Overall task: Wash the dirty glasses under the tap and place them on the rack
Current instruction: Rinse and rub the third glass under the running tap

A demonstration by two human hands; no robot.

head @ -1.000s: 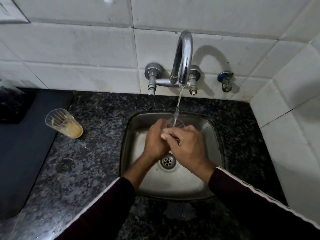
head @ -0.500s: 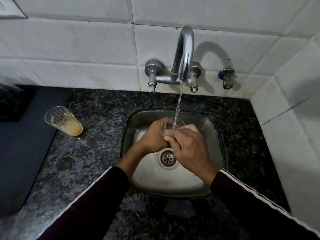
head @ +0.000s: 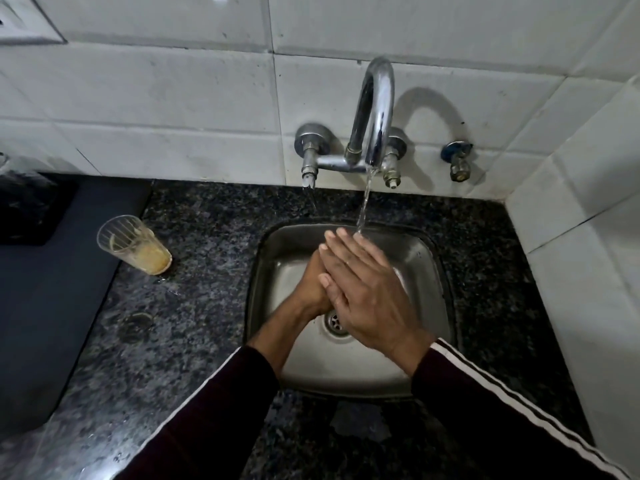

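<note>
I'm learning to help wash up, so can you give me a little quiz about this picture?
1. True or false: water is running from the tap.
2. Where is the dirty glass with yellow dregs? A) on a rack B) on the counter, left of the sink C) on a shelf
3. Fill the gap: the right hand lies over the left hand with its fingers ____.

Key: 1 true; 2 B; 3 straight.
</note>
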